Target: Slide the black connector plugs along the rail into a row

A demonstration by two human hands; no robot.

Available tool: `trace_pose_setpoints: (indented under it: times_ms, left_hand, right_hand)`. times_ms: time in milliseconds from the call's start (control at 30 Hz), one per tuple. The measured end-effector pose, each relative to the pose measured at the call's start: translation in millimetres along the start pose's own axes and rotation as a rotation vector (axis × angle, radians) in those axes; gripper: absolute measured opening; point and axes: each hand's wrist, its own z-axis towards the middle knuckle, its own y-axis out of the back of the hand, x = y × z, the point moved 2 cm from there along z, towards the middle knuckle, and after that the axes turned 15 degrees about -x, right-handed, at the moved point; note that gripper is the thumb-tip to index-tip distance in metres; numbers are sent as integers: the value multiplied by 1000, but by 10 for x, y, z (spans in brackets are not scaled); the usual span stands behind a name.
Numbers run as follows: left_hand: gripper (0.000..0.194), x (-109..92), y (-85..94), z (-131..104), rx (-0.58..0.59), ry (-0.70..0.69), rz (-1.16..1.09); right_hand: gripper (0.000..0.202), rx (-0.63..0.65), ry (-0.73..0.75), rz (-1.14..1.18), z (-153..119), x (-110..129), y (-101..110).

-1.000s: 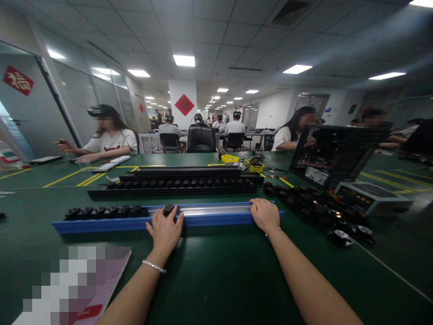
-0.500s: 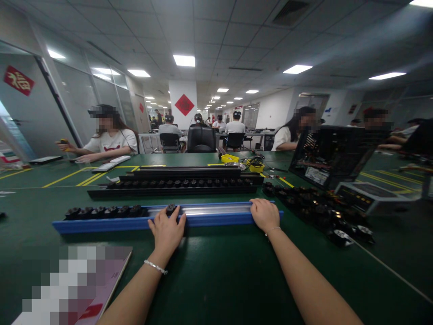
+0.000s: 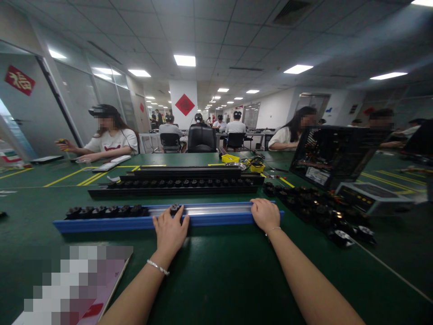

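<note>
A long blue rail with a shiny metal channel lies across the green table in front of me. Several black round parts sit in its left half. My left hand has its fingers around one separate black part at the middle of the channel. On the right end of the rail rests my right hand, its fingers closed over the far edge.
Behind lie black rails holding a row of black parts. A pile of black parts, a metal box and an open computer case stand right. A booklet lies front left. People sit beyond.
My left hand and the black part at its fingers have shifted slightly to the right along the rail. My right hand stays at the rail's right end.
</note>
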Motion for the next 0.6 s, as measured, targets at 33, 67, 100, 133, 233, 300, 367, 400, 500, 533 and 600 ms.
trace_pose_setpoints:
  times_ms: [33,67,100,133,233,300,367,400,500,533,600]
  left_hand:
    - [45,-9,-2,-5,-4,-5,-1]
    - [45,-15,-5,-9,-9,-9,-3]
    - [45,-18,-9,-12,-12,-13,-3]
    - [45,-19,-13,-14,-13,-17,-4]
    - [44,-15,-20,-12,-10,-30,-1]
    - [44,-15,-18,-9,-2,-34,0]
    - [44,-21,-10,-8,11,-39,-1]
    - [44,-25,-5,-10,14,-43,-2]
    - [43,-36,10,-18,-2,-63,2]
    - [43,-36,12,-21,-11,-69,5]
    - [43,-31,14,-27,-23,-77,8]
  right_hand:
    - [38,-8,2,-1,0,1,1]
    - [37,-16,5,-2,1,2,0]
    - [37,-24,7,-3,2,2,-2]
    - [37,-32,9,-4,3,1,-5]
    - [35,-57,15,-4,14,-13,-20]
    - [34,-72,26,-1,25,-29,-29]
    - [33,-85,38,7,37,-48,-35]
    - [33,-90,43,14,43,-58,-38]
    - [32,-100,45,37,50,-86,-50]
    - [32,-100,43,43,48,-93,-57]
    - [32,-101,35,51,39,-100,-74]
